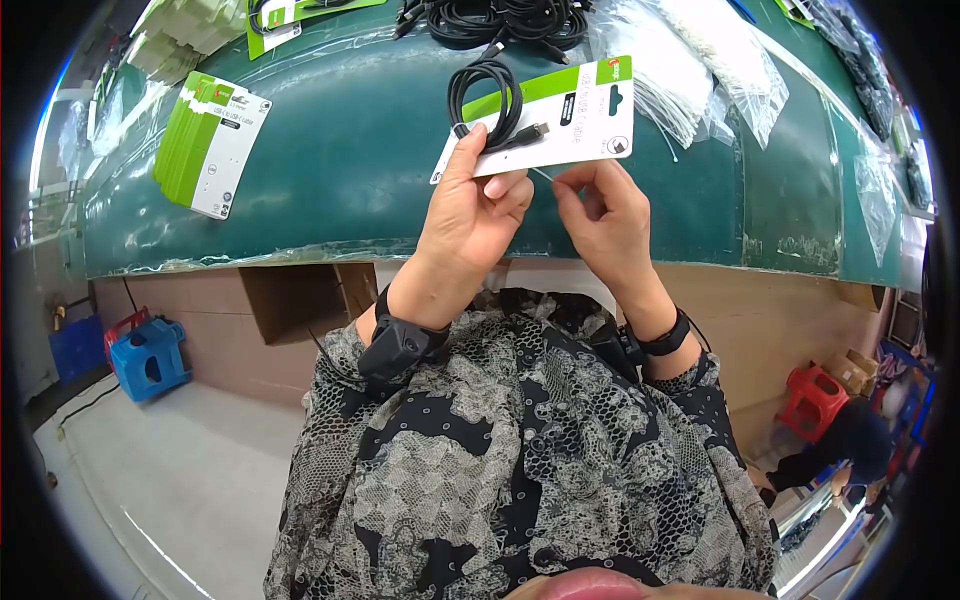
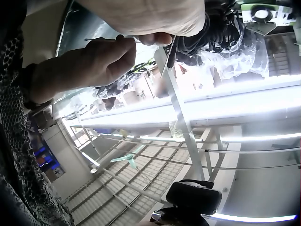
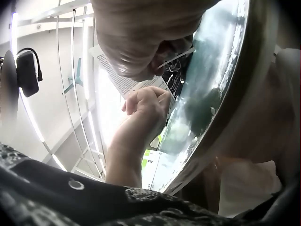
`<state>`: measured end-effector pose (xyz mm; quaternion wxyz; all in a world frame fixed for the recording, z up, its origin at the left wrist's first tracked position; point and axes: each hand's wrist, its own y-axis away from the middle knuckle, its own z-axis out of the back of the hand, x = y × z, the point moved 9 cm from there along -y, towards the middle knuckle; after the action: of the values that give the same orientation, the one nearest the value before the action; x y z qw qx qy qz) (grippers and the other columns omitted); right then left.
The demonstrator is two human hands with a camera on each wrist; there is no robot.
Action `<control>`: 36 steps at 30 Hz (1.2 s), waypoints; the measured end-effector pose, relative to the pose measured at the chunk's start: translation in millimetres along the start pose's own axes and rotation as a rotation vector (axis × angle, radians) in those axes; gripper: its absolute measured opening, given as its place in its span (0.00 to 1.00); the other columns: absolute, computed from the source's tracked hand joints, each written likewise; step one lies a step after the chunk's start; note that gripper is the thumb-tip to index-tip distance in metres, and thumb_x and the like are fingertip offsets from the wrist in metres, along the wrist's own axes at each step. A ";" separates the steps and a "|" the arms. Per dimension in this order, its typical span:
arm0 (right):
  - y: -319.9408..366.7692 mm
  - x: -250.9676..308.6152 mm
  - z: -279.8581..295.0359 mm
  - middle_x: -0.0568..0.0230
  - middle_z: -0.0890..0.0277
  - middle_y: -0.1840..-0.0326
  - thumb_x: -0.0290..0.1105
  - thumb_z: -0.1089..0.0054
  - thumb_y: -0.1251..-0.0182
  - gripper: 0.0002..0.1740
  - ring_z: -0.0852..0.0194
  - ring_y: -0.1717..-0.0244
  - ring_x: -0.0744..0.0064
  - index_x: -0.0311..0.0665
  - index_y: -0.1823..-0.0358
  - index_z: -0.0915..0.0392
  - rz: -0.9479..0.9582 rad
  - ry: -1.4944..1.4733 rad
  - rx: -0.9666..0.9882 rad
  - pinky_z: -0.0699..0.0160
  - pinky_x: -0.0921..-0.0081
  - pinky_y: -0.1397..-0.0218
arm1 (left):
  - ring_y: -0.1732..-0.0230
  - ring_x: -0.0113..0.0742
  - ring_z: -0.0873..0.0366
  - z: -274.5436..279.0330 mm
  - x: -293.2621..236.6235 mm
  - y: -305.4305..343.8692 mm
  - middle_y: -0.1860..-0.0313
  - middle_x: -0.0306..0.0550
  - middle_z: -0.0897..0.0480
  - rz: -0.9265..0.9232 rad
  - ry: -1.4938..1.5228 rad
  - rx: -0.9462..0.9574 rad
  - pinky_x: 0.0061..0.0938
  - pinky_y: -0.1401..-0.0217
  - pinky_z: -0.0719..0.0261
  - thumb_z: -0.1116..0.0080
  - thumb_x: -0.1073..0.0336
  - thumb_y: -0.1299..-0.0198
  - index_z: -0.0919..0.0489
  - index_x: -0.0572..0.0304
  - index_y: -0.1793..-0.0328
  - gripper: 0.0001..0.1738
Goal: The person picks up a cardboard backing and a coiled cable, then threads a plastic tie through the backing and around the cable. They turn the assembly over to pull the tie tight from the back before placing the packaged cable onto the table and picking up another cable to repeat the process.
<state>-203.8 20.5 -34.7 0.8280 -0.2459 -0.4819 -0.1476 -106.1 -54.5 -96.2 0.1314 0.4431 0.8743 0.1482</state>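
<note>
My left hand (image 1: 470, 210) grips a green and white cable card (image 1: 590, 143) by its lower left part, thumb on the front. A coiled black USB cable (image 1: 510, 138) lies against the card's face, its connector pointing right, with my thumb at the coil's lower edge. Just below the card's lower right edge, my right hand (image 1: 612, 215) pinches a thin white zip tie (image 3: 176, 58) between thumb and fingers. In the right wrist view, printed text covers the back of the card (image 3: 110, 68). The left wrist view shows mostly the back of my left hand (image 2: 150, 16).
Fanned green and white cards (image 1: 205, 150) lie on the green table (image 1: 330, 150) at left. A pile of black cables (image 1: 500, 22) sits at the back, beside bags of white zip ties (image 1: 655, 85). Stools, one blue (image 1: 150, 360), one red (image 1: 815, 400), stand on the floor; another person is at right.
</note>
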 end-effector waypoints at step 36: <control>-4.9 95.0 -5.5 0.68 0.38 0.75 0.27 0.37 0.55 0.10 0.38 0.74 0.68 0.41 0.79 0.33 0.584 0.426 -0.124 0.41 0.73 0.71 | 0.86 0.22 0.45 -25.0 -5.6 9.5 0.69 0.40 0.34 0.211 0.536 0.239 0.19 0.83 0.49 0.54 0.66 0.33 0.27 0.69 0.53 0.12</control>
<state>-155.4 12.7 47.0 0.9005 -0.3867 -0.1981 0.0182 -104.9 -57.3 -69.1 -0.1731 0.4890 0.8381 0.1685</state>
